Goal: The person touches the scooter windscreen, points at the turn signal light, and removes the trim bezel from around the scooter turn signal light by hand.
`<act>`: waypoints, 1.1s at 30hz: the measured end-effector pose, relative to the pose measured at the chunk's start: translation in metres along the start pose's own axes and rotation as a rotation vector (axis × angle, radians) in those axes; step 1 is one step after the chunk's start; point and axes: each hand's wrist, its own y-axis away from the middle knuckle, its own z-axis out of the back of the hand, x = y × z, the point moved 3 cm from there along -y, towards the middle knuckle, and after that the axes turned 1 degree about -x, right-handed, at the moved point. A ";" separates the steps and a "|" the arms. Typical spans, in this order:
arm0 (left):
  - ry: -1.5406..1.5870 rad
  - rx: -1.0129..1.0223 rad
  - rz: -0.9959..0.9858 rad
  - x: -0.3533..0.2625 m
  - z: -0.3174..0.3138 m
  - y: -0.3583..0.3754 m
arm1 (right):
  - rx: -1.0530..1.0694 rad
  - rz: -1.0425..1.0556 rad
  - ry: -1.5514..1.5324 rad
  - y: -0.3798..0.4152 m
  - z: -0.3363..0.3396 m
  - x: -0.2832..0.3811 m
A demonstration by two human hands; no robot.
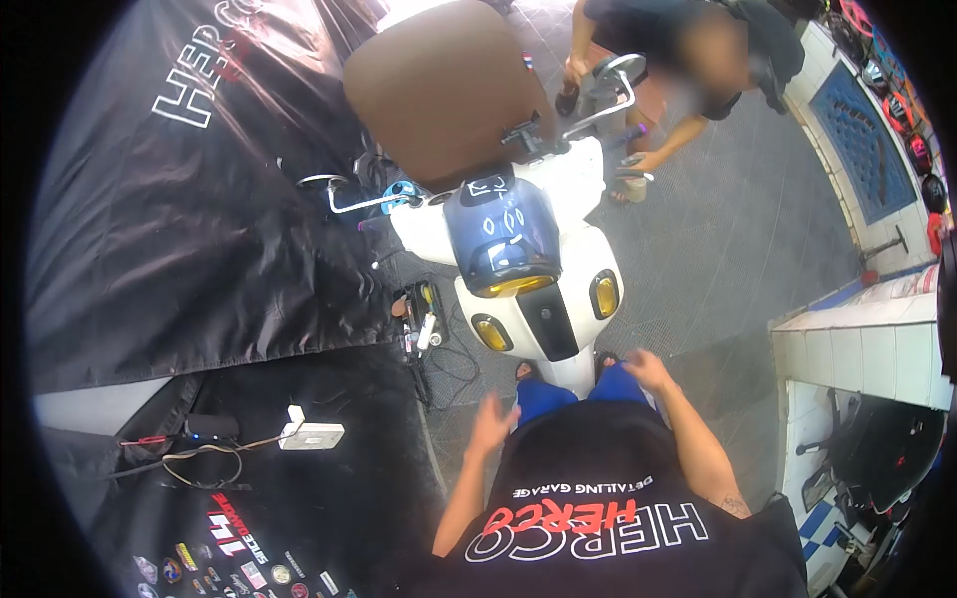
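Observation:
A white scooter point(588, 254) with a dark windshield and yellow lights stands upright in front of me, its front wheel between my feet. To the left of my body is my left hand point(489, 426), slightly blurred, with its fingers apart and nothing visible in it. My right hand point(648, 370) hovers near my blue-clad knee, below the scooter's front; its fingers look loosely spread and hold nothing visible. Neither hand touches the scooter. A brown cover or seat point(449, 90) shows behind the handlebar.
A co-worker point(638, 40) bends beside the scooter's handlebar at the upper right. Black sheeting point(199, 219) hangs at the left, above a black surface with a power strip point(312, 436) and cables. A tray of bottles point(419, 319) sits beside the scooter. Tiled ledge point(857, 349) at right.

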 end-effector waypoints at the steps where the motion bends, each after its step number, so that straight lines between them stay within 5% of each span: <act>1: -0.082 0.190 0.125 0.047 -0.025 0.024 | 0.038 -0.134 0.065 0.022 -0.001 -0.047; 3: -0.274 0.425 0.296 0.133 -0.065 0.087 | 0.075 -0.549 0.222 0.066 -0.025 -0.179; 4: -0.273 0.442 0.373 0.154 -0.073 0.117 | 0.284 -0.388 0.489 0.076 -0.061 -0.294; 5: -0.267 0.461 0.455 0.172 -0.082 0.147 | 0.346 -0.838 0.215 0.124 -0.024 -0.233; 7: -0.185 0.396 0.554 0.176 -0.087 0.184 | 0.276 -0.732 -0.213 0.159 -0.025 -0.261; 11: 0.012 0.211 0.545 0.150 -0.091 0.198 | 0.391 -0.500 -0.015 0.160 -0.057 -0.353; 14: 0.203 0.121 0.428 0.099 -0.090 0.171 | 0.276 -0.498 0.202 0.100 -0.031 -0.323; 17: 0.344 0.156 0.378 -0.007 -0.074 0.161 | 0.000 -0.366 -0.328 0.032 0.002 -0.233; 20: 0.363 0.329 0.510 -0.028 -0.048 0.175 | -0.043 -0.112 -0.473 -0.008 0.045 -0.130; 21: 0.526 0.456 0.574 -0.049 -0.039 0.185 | -0.091 -0.032 -0.523 -0.011 0.060 -0.100; 24: -0.026 1.000 0.395 -0.017 -0.013 0.202 | -0.043 0.027 -0.555 -0.020 0.081 -0.073; 25: 0.242 0.712 0.639 -0.052 0.009 0.203 | -0.045 0.008 -0.526 -0.020 0.085 -0.077; 26: 0.345 0.572 0.670 -0.077 0.026 0.203 | -0.047 -0.012 -0.499 -0.020 0.085 -0.086; 30: 0.446 0.062 0.261 -0.235 0.059 0.207 | -0.004 -0.234 -0.275 -0.003 0.070 -0.182; 32: 0.435 0.038 0.132 -0.280 0.025 0.183 | 0.000 -0.385 -0.084 0.020 0.070 -0.222; 33: 0.432 0.227 0.160 -0.273 -0.001 0.163 | 0.063 -0.496 -0.108 0.031 0.068 -0.238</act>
